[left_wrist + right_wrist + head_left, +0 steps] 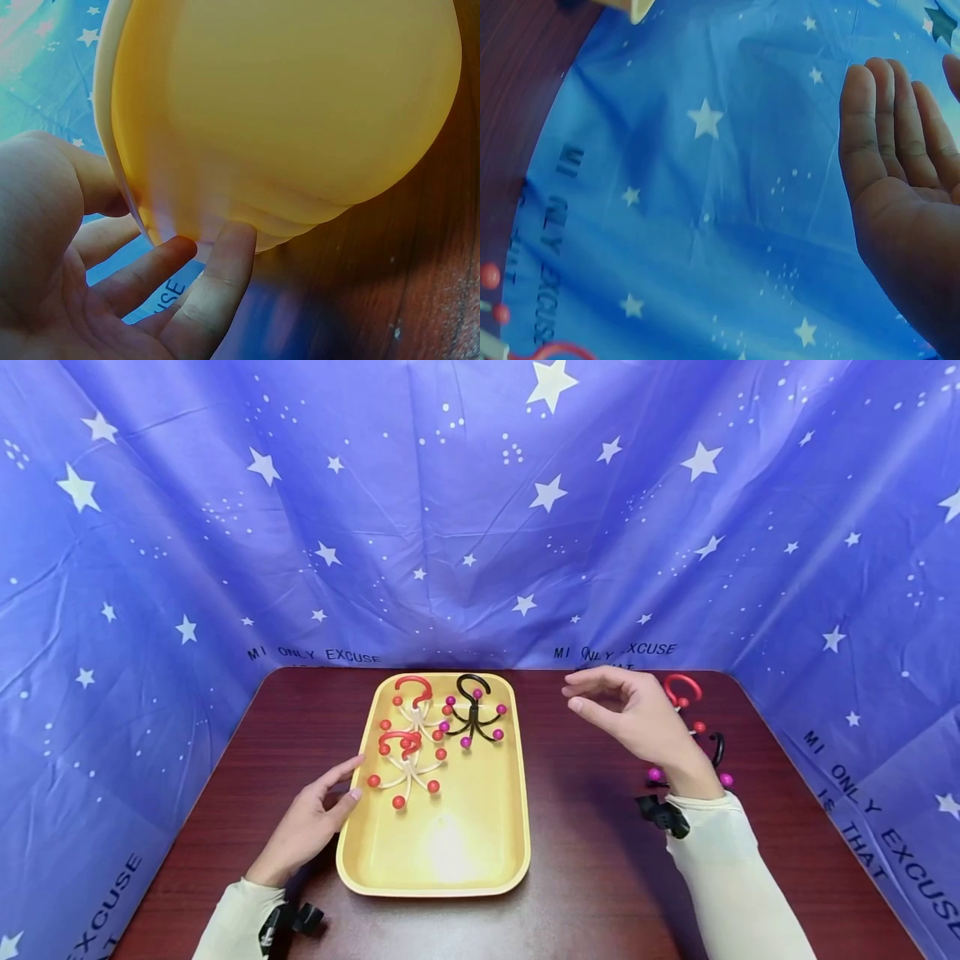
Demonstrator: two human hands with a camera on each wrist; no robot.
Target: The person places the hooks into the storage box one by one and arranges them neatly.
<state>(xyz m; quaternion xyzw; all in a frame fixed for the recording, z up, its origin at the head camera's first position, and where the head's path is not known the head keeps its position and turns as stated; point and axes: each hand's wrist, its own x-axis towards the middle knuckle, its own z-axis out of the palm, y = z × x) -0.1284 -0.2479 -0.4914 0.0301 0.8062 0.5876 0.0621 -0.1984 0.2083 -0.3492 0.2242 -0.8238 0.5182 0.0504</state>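
Steadying the yellow tray (487,818), looks like: left hand (302,822) loose-fingered at its rim, right hand (636,718) empty midair, fingers outstretched. Three spidery hooks (473,717) sit inside, two beyond it on the worktop (585,860); grabbing one probably needs a pinch.

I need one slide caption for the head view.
Left hand at a yellow rectangular tray holding two red-white branched hooks and one black-purple branched hook; right hand above a reddish table.

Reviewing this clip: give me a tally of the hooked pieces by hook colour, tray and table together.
Red-hooked pieces: 3 (2 in the tray, 1 on the table)
Black-hooked pieces: 2 (1 in the tray, 1 on the table)
Total in view: 5, both table ones partly hidden
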